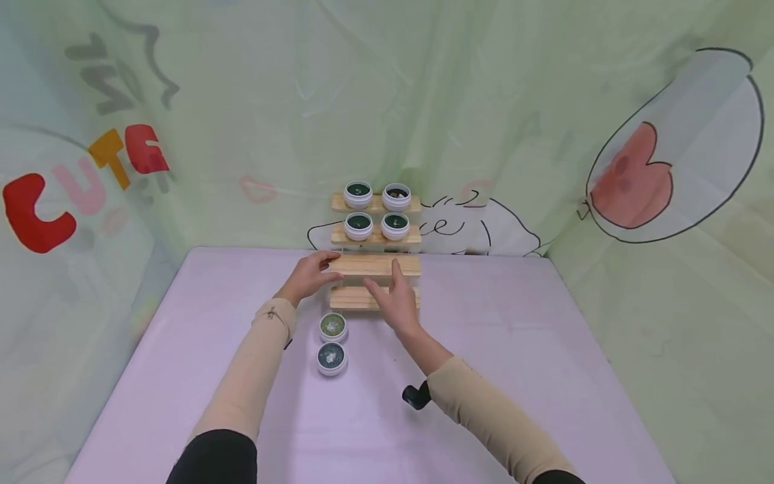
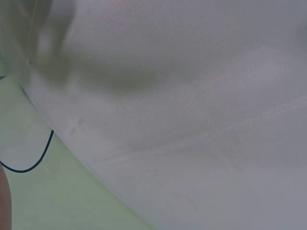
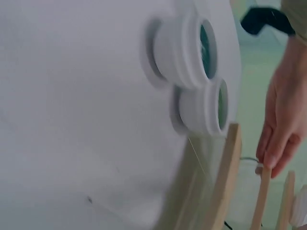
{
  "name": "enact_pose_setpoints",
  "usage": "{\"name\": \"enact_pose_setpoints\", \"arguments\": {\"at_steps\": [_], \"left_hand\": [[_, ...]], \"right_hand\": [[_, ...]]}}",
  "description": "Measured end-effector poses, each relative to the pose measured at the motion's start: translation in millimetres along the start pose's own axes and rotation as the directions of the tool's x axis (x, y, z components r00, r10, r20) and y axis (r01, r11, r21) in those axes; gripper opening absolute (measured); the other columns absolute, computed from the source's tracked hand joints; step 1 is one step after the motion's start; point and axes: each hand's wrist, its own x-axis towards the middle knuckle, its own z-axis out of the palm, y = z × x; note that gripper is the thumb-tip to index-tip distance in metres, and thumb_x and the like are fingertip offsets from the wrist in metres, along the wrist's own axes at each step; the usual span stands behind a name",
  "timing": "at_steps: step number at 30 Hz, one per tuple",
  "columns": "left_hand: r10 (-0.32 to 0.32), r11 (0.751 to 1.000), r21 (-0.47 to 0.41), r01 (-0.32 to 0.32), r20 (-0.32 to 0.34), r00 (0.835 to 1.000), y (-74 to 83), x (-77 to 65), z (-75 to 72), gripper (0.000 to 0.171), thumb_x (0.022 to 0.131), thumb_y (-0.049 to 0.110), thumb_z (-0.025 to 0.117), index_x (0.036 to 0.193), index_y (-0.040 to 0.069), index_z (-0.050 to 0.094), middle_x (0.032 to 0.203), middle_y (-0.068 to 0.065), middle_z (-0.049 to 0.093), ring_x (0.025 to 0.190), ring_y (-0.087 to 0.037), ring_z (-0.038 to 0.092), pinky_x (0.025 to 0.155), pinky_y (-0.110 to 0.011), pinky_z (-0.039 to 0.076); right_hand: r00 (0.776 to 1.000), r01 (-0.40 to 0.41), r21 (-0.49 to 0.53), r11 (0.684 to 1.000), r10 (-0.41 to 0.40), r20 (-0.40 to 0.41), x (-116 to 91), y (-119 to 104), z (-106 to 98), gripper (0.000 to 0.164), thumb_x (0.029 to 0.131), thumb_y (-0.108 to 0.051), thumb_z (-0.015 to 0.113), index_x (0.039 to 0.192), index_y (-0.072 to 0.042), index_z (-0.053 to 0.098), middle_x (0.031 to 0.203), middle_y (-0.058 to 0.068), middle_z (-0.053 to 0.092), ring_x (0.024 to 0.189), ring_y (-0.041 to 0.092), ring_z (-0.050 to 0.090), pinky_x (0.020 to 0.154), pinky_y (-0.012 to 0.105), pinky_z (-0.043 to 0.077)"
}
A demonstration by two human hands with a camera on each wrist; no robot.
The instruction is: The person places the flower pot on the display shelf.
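Pinching left hand (image 1: 311, 274): grips the second-lowest plank (image 1: 365, 264) at one end.
Right hand (image 1: 399, 304): spread; contact, from here, unclear.
Wooden rack (image 1: 349, 300): best kept level, lest white jars (image 1: 359, 227) slide.

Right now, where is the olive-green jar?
In the head view, the olive-green jar stands on the table left of centre, between the blue-grey jar and the lowest wooden shelf.

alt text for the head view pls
A person's left hand holds the left end of the third shelf down on a wooden rack; the right hand, open, is before it. Four white jars stand on the top two shelves, two more on the lilac table.
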Motion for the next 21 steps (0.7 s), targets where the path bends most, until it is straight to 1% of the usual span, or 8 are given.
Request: {"name": "enact_pose_setpoints", "arguments": {"at_steps": [5,6,10,12,14,18,21], "left_hand": [[-0.008,1.0,0.004,0.008,-0.009,1.0,-4.6,1.6,2.3,0.058,0.087,0.017,0.076,0.136,-0.002,0.054,0.139,-0.019,0.053,0.128,-0.03,0.052,0.11,-0.033,0.044],[-0.005,1.0,-0.001,0.005,-0.009,1.0,-4.2,1.4,2.7,0.058,0.086,0.017,0.076,0.136,-0.003,0.054,0.139,-0.02,0.053,0.128,-0.031,0.052,0.11,-0.033,0.044],[0.014,1.0,-0.014,-0.015,-0.011,1.0,-3.1,0.3,3.6,0.057,0.086,0.015,0.076,0.134,-0.005,0.054,0.137,-0.021,0.054,0.127,-0.032,0.052,0.11,-0.035,0.045],[0.017,1.0,-0.018,-0.017,-0.013,1.0,-4.4,0.6,4.3,0.057,0.086,0.015,0.076,0.134,-0.005,0.054,0.137,-0.021,0.054,0.127,-0.032,0.052,0.11,-0.035,0.045],[0.012,1.0,-0.02,-0.012,-0.016,1.0,-7.4,2.0,4.5,0.057,0.086,0.017,0.077,0.134,-0.003,0.055,0.137,-0.019,0.054,0.127,-0.031,0.052,0.11,-0.034,0.045],[0.042,0.999,-0.022,-0.043,-0.019,0.999,-12.8,4.9,4.2,0.057,0.085,0.017,0.077,0.133,-0.004,0.055,0.136,-0.021,0.055,0.127,-0.032,0.053,0.109,-0.035,0.045],[0.056,0.998,-0.024,-0.056,-0.021,0.998,-12.3,5.0,3.6,0.056,0.085,0.015,0.078,0.132,-0.005,0.056,0.135,-0.022,0.055,0.126,-0.033,0.053,0.109,-0.036,0.046]], "right_hand": [[0.998,0.039,0.008,0.999,-0.04,0.044,-22.2,16.2,21.9,0.087,0.091,-0.034,0.07,0.154,0.003,0.021,0.157,0.022,0.024,0.137,0.04,0.036,0.113,0.044,0.038],[0.998,0.049,0.007,0.999,-0.049,0.049,-26.8,19.4,25.9,0.087,0.091,-0.033,0.07,0.153,0.004,0.021,0.156,0.023,0.024,0.137,0.041,0.036,0.113,0.046,0.038],[0.994,0.062,-0.023,0.998,-0.059,0.087,-44.8,30.4,40.1,0.087,0.091,-0.032,0.07,0.153,0.004,0.02,0.157,0.022,0.024,0.137,0.039,0.036,0.114,0.045,0.037],[0.992,0.067,-0.038,0.997,-0.063,0.112,-53.5,33.5,45.0,0.087,0.091,-0.032,0.07,0.153,0.004,0.02,0.157,0.021,0.024,0.139,0.037,0.035,0.114,0.044,0.037],[0.988,0.09,-0.05,0.995,-0.083,0.134,-61.0,35.2,48.5,0.087,0.091,-0.032,0.07,0.153,0.004,0.021,0.157,0.021,0.025,0.139,0.036,0.035,0.114,0.043,0.037],[0.978,0.14,-0.058,0.988,-0.129,0.161,-72.8,40.5,53.3,0.087,0.091,-0.031,0.071,0.152,0.006,0.022,0.156,0.022,0.027,0.139,0.036,0.036,0.115,0.046,0.036],[0.973,0.152,-0.068,0.986,-0.137,0.185,-79.1,48.9,59.1,0.087,0.09,-0.031,0.072,0.152,0.006,0.023,0.156,0.022,0.027,0.14,0.035,0.035,0.116,0.046,0.035]]}}
